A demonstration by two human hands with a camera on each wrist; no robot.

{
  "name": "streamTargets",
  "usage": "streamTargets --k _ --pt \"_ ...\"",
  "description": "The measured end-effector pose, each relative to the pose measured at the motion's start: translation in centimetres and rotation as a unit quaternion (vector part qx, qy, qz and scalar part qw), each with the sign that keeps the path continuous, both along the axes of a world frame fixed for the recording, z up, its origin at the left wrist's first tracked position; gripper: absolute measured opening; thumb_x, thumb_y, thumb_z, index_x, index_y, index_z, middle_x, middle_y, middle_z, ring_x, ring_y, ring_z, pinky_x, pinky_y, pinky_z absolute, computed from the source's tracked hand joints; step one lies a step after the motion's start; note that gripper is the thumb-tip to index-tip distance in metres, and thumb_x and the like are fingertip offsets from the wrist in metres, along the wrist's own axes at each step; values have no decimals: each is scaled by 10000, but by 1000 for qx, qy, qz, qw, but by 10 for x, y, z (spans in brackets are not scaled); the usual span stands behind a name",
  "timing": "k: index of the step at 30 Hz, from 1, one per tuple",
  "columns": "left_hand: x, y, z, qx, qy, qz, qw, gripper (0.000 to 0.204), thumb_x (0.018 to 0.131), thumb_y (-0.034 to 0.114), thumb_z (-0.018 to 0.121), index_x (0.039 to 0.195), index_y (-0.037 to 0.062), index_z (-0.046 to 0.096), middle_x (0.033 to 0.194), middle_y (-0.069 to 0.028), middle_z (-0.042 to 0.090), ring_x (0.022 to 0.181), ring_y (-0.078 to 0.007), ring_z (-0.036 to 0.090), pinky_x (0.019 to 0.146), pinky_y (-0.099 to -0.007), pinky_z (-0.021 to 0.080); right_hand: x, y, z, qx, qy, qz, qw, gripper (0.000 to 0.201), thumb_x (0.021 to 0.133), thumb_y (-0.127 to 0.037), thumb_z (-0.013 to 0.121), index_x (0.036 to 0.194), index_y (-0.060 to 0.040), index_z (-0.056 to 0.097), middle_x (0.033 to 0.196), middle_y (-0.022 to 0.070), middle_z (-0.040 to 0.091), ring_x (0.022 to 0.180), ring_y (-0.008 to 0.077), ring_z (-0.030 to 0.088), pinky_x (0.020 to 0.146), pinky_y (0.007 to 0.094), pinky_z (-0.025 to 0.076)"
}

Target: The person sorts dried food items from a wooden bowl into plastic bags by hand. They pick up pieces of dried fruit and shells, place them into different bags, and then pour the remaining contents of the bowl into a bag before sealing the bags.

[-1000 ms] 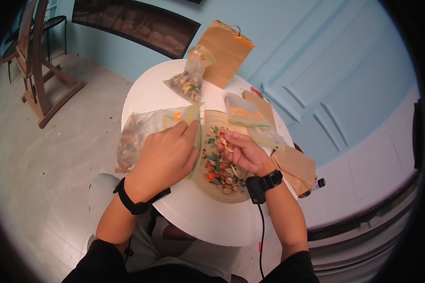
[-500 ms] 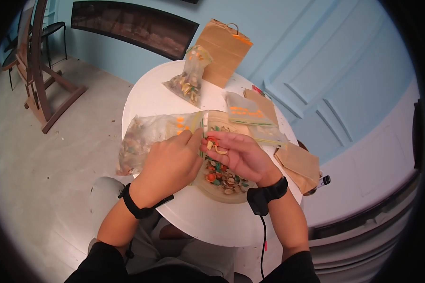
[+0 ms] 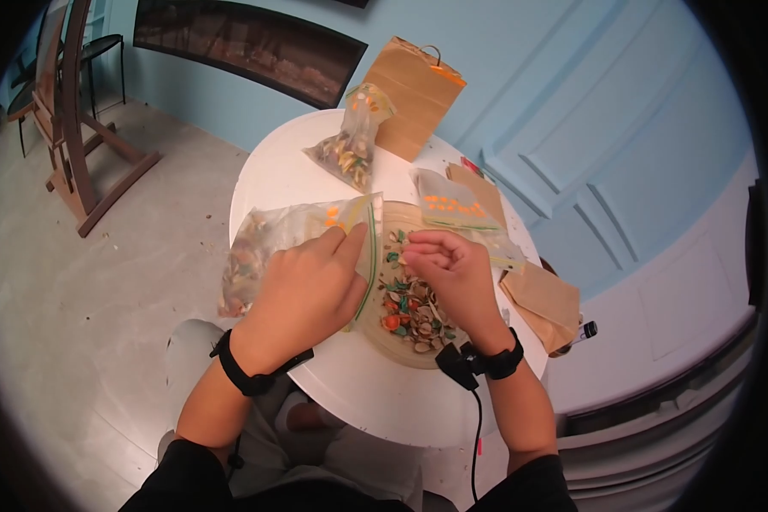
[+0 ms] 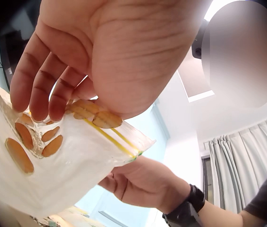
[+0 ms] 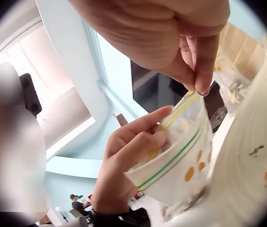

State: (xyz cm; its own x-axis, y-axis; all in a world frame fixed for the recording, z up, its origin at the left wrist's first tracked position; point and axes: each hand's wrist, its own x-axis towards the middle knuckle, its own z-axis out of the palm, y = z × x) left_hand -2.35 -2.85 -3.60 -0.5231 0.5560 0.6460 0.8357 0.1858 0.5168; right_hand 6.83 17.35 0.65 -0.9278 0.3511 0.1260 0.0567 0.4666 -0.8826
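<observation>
A large clear zip bag [image 3: 260, 243] with dried pieces inside lies on the table, its mouth toward the plate. My left hand [image 3: 303, 286] grips the bag near its mouth. In the right wrist view, green and yellow seal strips line the bag's parted opening [image 5: 183, 125], and the left fingers [image 5: 145, 127] hold its edge. My right hand [image 3: 465, 277], palm turned down, pinches a small pale dried piece [image 3: 404, 263] between thumb and fingertips. Below it, a round plate [image 3: 392, 360] bears a heap of potpourri [image 3: 416, 322] in brown, green and orange-red.
Behind stand a second filled zip bag [image 3: 347, 154] and a brown paper bag [image 3: 418, 98]. Flatter zip bags [image 3: 452, 200] with orange marks lie at the right, near folded brown paper [image 3: 542, 299]. The round white table [image 3: 375, 410] ends close to my legs.
My right hand first turned palm up toward the bag's mouth, showing red and cream pieces, then turned palm down and moved back right. The left hand keeps its grip on the bag.
</observation>
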Motion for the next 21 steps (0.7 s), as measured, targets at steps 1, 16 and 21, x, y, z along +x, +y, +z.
streamTargets --k 1,16,21 --pt "-2 0 0 5 -1 3 1000 465 811 39 648 1265 -56 612 853 -140 614 714 -318 657 648 -417 524 4 12 -3 2 -32 5 999 293 957 -76 670 1201 85 649 1100 112 728 886 139 707 791 267 579" --pt "-3 12 10 3 -24 24 999 389 844 102 599 1197 -57 633 885 -196 649 717 -402 658 649 -487 538 -45 66 -50 449 -80 174 873 291 853 -55 713 1140 -9 689 975 167 707 878 336 688 805 396 541" --pt "1 13 8 9 -38 26 999 401 842 101 596 1212 -49 629 885 -196 648 725 -401 658 657 -487 538 -43 62 -46 393 -193 122 891 252 856 -66 712 1103 -20 696 937 163 700 889 326 676 794 394 534"
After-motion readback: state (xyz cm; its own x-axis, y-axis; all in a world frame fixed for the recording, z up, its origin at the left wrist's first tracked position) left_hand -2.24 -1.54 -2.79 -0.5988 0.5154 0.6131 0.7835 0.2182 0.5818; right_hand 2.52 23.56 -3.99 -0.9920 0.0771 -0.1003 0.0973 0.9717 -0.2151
